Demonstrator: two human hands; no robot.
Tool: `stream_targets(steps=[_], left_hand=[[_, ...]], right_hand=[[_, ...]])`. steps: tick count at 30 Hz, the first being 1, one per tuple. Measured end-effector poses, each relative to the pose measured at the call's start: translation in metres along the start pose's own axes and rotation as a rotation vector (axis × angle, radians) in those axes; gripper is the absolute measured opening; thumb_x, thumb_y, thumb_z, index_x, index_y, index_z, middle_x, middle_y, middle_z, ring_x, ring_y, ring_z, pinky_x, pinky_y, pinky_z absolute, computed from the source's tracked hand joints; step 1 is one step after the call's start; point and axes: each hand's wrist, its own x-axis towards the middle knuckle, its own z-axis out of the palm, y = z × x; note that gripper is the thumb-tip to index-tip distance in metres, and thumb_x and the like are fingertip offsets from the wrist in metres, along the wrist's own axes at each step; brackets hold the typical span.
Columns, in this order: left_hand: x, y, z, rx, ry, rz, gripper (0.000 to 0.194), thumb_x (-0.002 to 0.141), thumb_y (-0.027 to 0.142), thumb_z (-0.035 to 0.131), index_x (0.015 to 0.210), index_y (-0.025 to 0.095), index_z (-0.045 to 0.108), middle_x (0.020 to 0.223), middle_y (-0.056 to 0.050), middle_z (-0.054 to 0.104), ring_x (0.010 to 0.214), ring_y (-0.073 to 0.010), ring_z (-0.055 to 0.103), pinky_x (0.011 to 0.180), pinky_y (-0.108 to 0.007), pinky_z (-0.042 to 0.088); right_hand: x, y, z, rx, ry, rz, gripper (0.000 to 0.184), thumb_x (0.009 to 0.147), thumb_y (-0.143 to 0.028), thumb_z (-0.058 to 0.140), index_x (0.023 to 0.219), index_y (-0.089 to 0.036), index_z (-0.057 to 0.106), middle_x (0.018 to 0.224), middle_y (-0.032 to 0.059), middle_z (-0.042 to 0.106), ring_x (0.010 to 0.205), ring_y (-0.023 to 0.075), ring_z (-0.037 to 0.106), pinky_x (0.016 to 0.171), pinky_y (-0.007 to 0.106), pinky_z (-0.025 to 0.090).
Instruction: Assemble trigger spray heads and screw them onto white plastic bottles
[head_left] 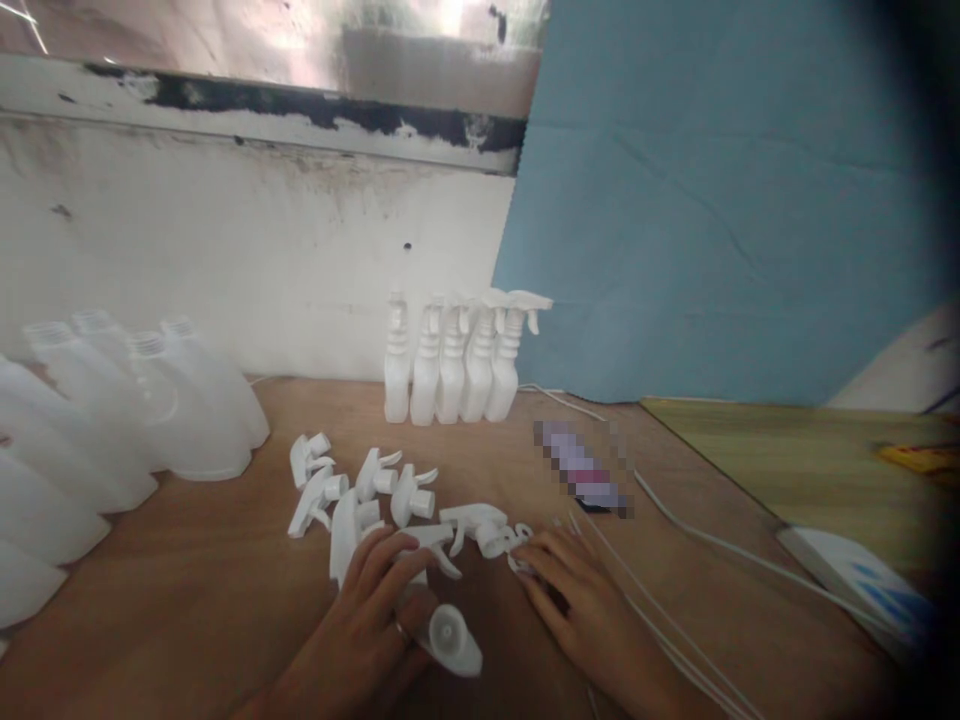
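1. Nearest are the two hands. Left hand [375,585] is curled, its fingers wrapped around a white trigger spray head [469,655] whose round socket faces the camera. Right hand [577,590] is half-bent, fingertips down at a small white piece; whether it grips this cannot be told.
2. Beneath them spreads the brown worktop [187,600], with a blue cloth [712,200] hanging beyond its far right.
3. Large translucent bottles [206,430] crowd the left side; the necks that show are threaded and uncapped.
4. Five white spray bottles [450,390] stand upright in a row at the far middle. The rightmost clearly wears a trigger top, and the next three appear to; the leftmost is too unclear to judge.
5. Loose trigger spray heads [411,492], about seven, lie scattered from left of middle to the right hand. Judged from this layout, most of the far row looks finished, while these and the held one remain unfitted.
6. Smallest is the white piece [517,566] under the right fingertips, just beside the nearest loose head; its kind is unclear.
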Motion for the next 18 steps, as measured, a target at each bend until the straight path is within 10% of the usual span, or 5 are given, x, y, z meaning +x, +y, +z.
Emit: stream_targets(steps=[11, 18], left_hand=[[0.012, 0.007, -0.006, -0.107, -0.026, -0.073, 0.025, 0.087, 0.022, 0.065, 0.110, 0.019, 0.057, 0.109, -0.002, 0.065, 0.106, -0.0224, 0.050, 0.105, -0.041, 0.023], [0.012, 0.007, -0.004, -0.117, -0.059, -0.061, 0.016, 0.089, 0.020, 0.062, 0.103, 0.018, 0.056, 0.096, -0.002, 0.064, 0.093, -0.0211, 0.050, 0.095, -0.040, 0.028]], right_hand=[[0.002, -0.013, -0.013, -0.047, 0.365, -0.151, 0.018, 0.094, -0.011, 0.053, 0.107, -0.019, 0.062, 0.096, 0.0055, 0.071, 0.090, 0.0190, 0.065, 0.089, 0.036, 0.046], [0.012, -0.054, -0.009, 0.152, 0.215, -0.417, 0.022, 0.096, -0.012, 0.050, 0.114, -0.016, 0.062, 0.101, 0.0069, 0.072, 0.090, 0.0163, 0.065, 0.087, 0.031, 0.051]])
